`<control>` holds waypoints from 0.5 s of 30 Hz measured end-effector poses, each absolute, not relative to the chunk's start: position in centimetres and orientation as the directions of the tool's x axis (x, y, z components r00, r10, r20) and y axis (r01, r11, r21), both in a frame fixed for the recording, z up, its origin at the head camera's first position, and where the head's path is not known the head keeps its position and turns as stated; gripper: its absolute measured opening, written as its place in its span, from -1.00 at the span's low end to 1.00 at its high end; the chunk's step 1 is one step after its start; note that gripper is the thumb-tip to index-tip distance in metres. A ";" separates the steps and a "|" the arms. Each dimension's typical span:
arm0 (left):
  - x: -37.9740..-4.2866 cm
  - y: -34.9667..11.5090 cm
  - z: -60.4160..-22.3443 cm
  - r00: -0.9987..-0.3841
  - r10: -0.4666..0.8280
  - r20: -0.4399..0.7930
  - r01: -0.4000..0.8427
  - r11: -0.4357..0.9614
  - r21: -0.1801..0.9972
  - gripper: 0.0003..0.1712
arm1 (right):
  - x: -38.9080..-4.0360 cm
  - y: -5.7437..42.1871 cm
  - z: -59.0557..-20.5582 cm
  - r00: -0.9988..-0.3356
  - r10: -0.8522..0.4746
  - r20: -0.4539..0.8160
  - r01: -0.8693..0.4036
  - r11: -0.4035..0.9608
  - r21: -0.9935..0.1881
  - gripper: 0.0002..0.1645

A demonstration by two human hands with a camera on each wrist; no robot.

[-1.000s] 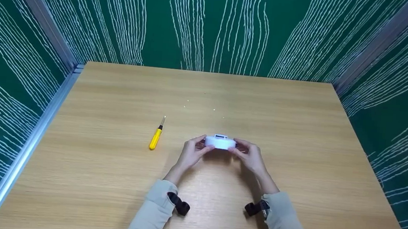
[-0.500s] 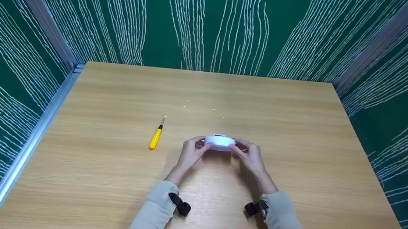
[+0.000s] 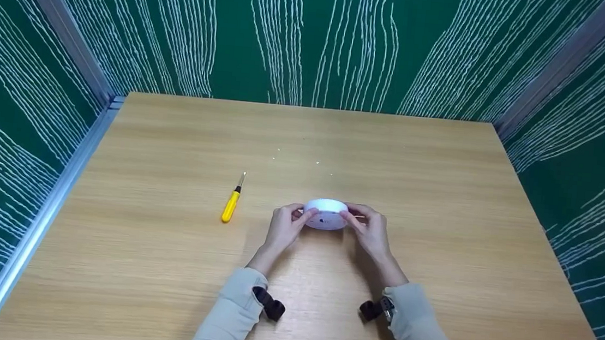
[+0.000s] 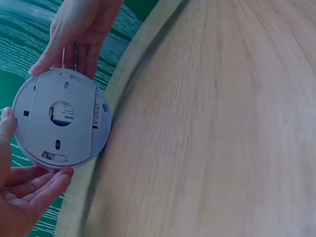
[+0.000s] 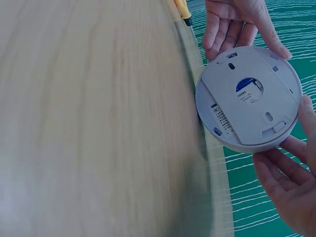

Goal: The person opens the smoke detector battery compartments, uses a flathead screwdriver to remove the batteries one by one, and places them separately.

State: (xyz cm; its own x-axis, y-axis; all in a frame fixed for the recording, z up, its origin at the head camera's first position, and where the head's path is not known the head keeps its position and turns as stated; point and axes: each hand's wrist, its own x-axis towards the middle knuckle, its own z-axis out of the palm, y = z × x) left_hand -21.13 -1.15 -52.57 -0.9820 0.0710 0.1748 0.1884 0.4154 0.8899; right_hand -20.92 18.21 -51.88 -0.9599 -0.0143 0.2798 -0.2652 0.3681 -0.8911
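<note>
Hands (image 3: 282, 227) (image 3: 374, 234) gripping white disc (image 3: 326, 216), screwdriver (image 3: 231, 205) at left (yellow-handled); specks (image 3: 318, 162) beyond

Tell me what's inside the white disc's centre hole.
In the white disc, the centre hole shows a printed white patch and a blue patch, lettering illegible. The back plate covers the rest inside.
</note>
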 end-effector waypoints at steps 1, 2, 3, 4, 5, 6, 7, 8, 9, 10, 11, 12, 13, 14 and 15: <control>-21.1 -1.2 -52.6 -0.981 0.073 0.177 0.192 0.417 0.888 -0.54 | -21.1 18.3 -52.2 -0.961 -0.009 0.277 -0.260 0.379 -0.888 -0.67; -21.1 -1.1 -52.6 -0.980 0.076 0.181 0.196 0.417 0.887 -0.55 | -21.2 18.3 -52.4 -0.962 -0.002 0.273 -0.253 0.380 -0.890 -0.67; -21.1 -1.1 -52.7 -0.979 0.080 0.186 0.202 0.416 0.887 -0.55 | -21.2 18.3 -52.5 -0.963 0.004 0.271 -0.249 0.378 -0.892 -0.67; -21.1 -1.1 -52.7 -0.978 0.084 0.189 0.207 0.412 0.887 -0.56 | -21.3 18.3 -52.5 -0.964 0.012 0.267 -0.243 0.378 -0.893 -0.67; -21.1 -1.1 -52.7 -0.977 0.089 0.195 0.214 0.408 0.887 -0.56 | -21.3 18.3 -52.6 -0.964 0.020 0.265 -0.237 0.381 -0.894 -0.67; -21.1 -1.1 -52.7 -0.975 0.093 0.201 0.221 0.406 0.887 -0.57 | -21.3 18.3 -52.6 -0.965 0.029 0.262 -0.231 0.383 -0.894 -0.67; -21.1 -1.1 -52.7 -0.974 0.096 0.204 0.225 0.401 0.888 -0.57 | -21.3 18.3 -52.5 -0.966 0.037 0.254 -0.222 0.377 -0.899 -0.68; -21.1 -1.1 -52.8 -0.973 0.100 0.208 0.231 0.398 0.888 -0.58 | -21.4 18.3 -52.5 -0.968 0.045 0.246 -0.212 0.371 -0.904 -0.69; -21.1 -1.1 -52.8 -0.972 0.102 0.213 0.236 0.395 0.888 -0.59 | -21.4 18.2 -52.5 -0.970 0.049 0.239 -0.205 0.368 -0.907 -0.69; -21.1 -1.1 -52.8 -0.971 0.103 0.217 0.240 0.393 0.888 -0.60 | -21.5 18.2 -52.5 -0.971 0.053 0.232 -0.198 0.364 -0.910 -0.69; -21.0 -1.1 -52.8 -0.968 0.104 0.227 0.249 0.393 0.885 -0.60 | -21.5 18.2 -52.5 -0.972 0.057 0.228 -0.193 0.360 -0.913 -0.70; -21.0 -1.1 -52.8 -0.967 0.103 0.233 0.255 0.394 0.883 -0.61 | -21.5 18.2 -52.5 -0.973 0.060 0.223 -0.188 0.358 -0.914 -0.70; -20.9 -1.1 -52.8 -0.965 0.103 0.240 0.262 0.393 0.881 -0.61 | -21.6 18.2 -52.5 -0.974 0.063 0.219 -0.183 0.357 -0.916 -0.69; -20.9 -1.1 -52.9 -0.963 0.103 0.250 0.270 0.392 0.879 -0.62 | -21.6 18.2 -52.5 -0.974 0.067 0.215 -0.178 0.359 -0.916 -0.69; -20.9 -1.1 -52.9 -0.960 0.104 0.259 0.279 0.393 0.876 -0.61 | -21.6 18.1 -52.5 -0.975 0.071 0.210 -0.171 0.363 -0.916 -0.69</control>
